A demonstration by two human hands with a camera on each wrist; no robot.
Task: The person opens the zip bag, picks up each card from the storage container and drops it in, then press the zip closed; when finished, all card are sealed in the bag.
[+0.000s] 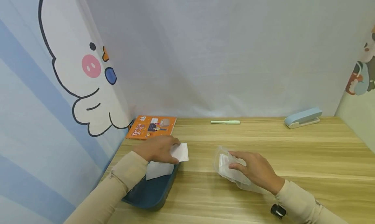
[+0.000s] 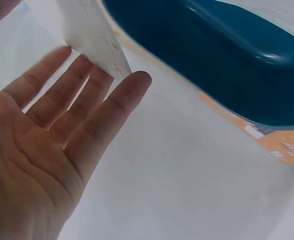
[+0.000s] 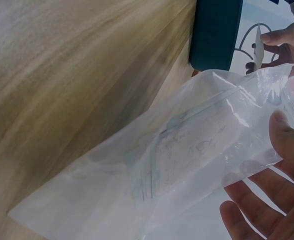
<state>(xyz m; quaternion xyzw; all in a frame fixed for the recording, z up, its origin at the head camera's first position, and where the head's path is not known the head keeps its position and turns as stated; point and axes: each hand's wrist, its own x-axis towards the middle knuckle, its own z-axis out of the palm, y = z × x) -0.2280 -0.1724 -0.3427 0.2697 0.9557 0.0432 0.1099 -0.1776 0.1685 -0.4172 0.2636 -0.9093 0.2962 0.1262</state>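
Observation:
My left hand (image 1: 159, 149) pinches a small white card (image 1: 180, 152) between thumb and fingertips, above the far end of a dark blue plastic bin (image 1: 159, 198). Inside the bin lies a white sheet (image 1: 159, 170). In the left wrist view faint grey marks show on the held card (image 2: 89, 37). My right hand (image 1: 257, 167) grips the mouth of a clear plastic bag (image 1: 216, 160), thumb on one side and fingers on the other. Several flat white cards (image 3: 197, 150) show through the bag, which slants down toward the wooden table (image 3: 62, 100).
An orange book (image 1: 153, 128) lies at the back left, behind the bin. A pale green pen (image 1: 225, 122) and a light blue stapler (image 1: 303, 117) lie along the table's back edge. Curtains with cartoon prints hang behind and at the sides.

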